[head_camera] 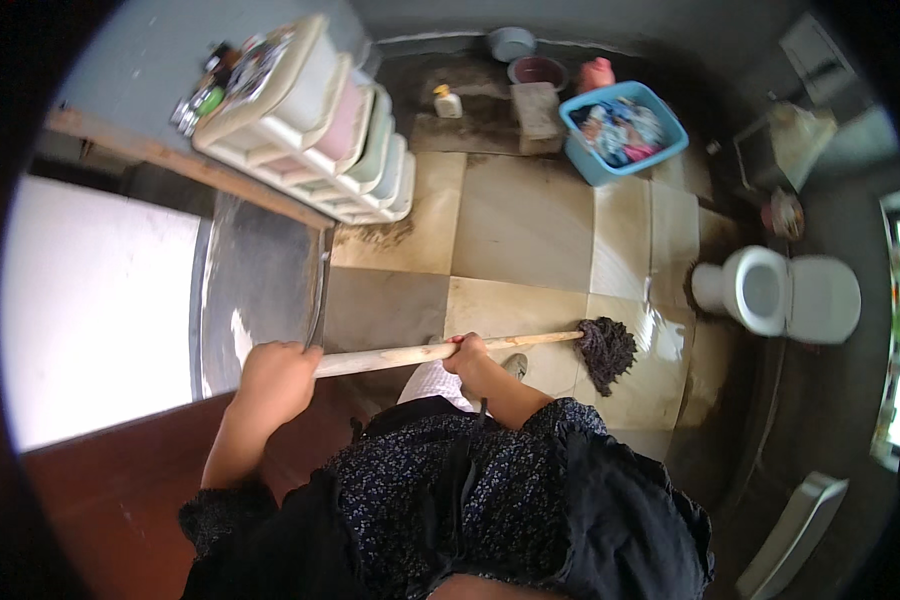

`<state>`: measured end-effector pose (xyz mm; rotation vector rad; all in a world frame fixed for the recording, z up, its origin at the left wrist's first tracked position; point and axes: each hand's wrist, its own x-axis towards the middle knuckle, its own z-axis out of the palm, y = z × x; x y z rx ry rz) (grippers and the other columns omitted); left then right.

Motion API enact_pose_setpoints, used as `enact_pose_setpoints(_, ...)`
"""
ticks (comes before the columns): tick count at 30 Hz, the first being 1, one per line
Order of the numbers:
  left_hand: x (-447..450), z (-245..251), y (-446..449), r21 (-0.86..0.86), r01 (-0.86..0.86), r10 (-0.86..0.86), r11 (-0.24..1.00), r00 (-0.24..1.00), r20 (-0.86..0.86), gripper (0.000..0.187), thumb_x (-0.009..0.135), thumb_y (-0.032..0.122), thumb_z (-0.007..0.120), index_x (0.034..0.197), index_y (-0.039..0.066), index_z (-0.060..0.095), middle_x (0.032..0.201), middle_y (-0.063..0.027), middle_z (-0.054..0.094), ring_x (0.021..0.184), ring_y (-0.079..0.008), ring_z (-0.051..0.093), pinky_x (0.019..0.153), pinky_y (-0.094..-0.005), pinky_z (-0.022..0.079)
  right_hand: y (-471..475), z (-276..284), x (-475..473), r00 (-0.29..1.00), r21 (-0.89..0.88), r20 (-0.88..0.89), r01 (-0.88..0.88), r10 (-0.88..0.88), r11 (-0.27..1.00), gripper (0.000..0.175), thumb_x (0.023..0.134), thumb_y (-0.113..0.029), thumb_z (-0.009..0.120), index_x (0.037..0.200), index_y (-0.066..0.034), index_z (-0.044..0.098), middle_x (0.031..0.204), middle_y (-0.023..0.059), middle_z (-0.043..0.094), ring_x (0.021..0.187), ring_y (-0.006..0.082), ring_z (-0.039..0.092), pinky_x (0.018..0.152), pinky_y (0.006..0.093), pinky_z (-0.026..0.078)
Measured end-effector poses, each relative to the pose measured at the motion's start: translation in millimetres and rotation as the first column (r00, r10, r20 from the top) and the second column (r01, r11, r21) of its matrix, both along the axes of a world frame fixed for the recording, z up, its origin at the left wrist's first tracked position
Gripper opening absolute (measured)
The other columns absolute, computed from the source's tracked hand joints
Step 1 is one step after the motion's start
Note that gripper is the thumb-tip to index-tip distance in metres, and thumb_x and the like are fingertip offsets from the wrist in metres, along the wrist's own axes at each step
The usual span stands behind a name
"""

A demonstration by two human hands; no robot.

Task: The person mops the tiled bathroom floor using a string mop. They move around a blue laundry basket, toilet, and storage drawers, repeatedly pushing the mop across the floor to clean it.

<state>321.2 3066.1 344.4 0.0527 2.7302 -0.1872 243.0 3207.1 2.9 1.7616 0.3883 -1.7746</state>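
Note:
Both my hands grip the pale wooden handle [390, 358] of a mop, which slants across in front of my body. My left hand [279, 382] is closed around its upper end. Further down, my right hand [465, 354] wraps the middle of the handle. The dark string mop head [606, 354] rests on the tiled floor [521, 217] to my right, its strands bunched together. Wet, shiny patches show on the tiles beside the mop head. One of my shoes [516, 366] is partly visible below the handle.
A plastic drawer unit [322, 127] stands at the left wall, bottles on top. At the back are a lotion bottle [447, 102], a blue laundry basket [596, 161] holding clothes, and basins [511, 45]. A white toilet [757, 289], lid raised, stands right; a sink [795, 536] is lower right.

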Motion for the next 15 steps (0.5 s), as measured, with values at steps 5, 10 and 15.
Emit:
enact_pose_setpoints(5, 42, 48, -27, -0.008, -0.285, 0.283, 0.959, 0.956, -0.073, 0.020, 0.061, 0.020, 0.065, 0.075, 0.008, 0.058, 0.063, -0.0087, 0.054, 0.060, -0.0274, 0.055, 0.055, -0.0372, 0.043, -61, 24, 16, 0.957, -0.126, -0.003, -0.288, 0.290, 0.949, 0.019, 0.081, -0.014, 0.040, 0.063, -0.0097, 0.038, 0.052, 0.0032, 0.039, 0.045, 0.0166, 0.040, 0.046, 0.0299, 0.043)
enact_pose_setpoints(10, 70, 64, -82, -0.046, -0.491, 0.485, 0.870, 0.868, -0.102, 0.028, 0.059, 0.026, 0.068, 0.079, 0.008, 0.060, 0.066, -0.0090, 0.055, 0.061, -0.0276, 0.055, 0.055, -0.0379, 0.042, -157, 46, 6, 0.889, -0.259, -0.021, -0.446, 0.457, 0.857, 0.014, 0.073, -0.009, 0.042, 0.059, -0.0107, 0.039, 0.052, 0.0043, 0.040, 0.048, 0.0182, 0.044, 0.049, 0.0313, 0.044)
enact_pose_setpoints(15, 119, 60, -67, -0.092, -0.787, 0.786, 0.610, 0.616, -0.053, 0.025, 0.063, 0.025, 0.066, 0.082, 0.009, 0.060, 0.070, -0.0085, 0.057, 0.066, -0.0270, 0.056, 0.057, -0.0383, 0.044, -206, 40, 49, 0.679, -0.245, -0.083, -0.724, 0.730, 0.645, 0.011, 0.068, -0.007, 0.042, 0.059, -0.0112, 0.038, 0.051, 0.0028, 0.039, 0.045, 0.0171, 0.043, 0.047, 0.0316, 0.043)
